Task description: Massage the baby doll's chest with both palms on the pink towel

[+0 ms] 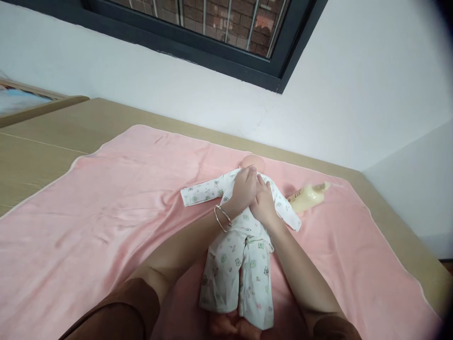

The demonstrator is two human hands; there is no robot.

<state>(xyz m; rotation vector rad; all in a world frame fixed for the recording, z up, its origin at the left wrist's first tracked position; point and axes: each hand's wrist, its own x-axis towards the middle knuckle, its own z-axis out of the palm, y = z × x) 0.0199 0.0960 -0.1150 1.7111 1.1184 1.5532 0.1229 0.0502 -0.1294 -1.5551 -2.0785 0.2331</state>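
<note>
A baby doll (236,264) in white printed pyjamas lies on its back on a pink towel (106,208), head pointing away from me. My left hand (243,190), with silver bangles on the wrist, rests on the doll's chest near the collar, fingers closed on the fabric. My right hand (264,203) lies beside it on the chest, fingers pressed against the pyjama top. Only the top of the doll's head (254,161) shows past my hands. Its bare feet poke out at the bottom.
A cream feeding bottle (308,196) lies on the towel to the right of the doll's arm. The towel covers a wooden surface (42,151) against a white wall with a dark-framed window (226,42). A framed picture (21,101) sits far left.
</note>
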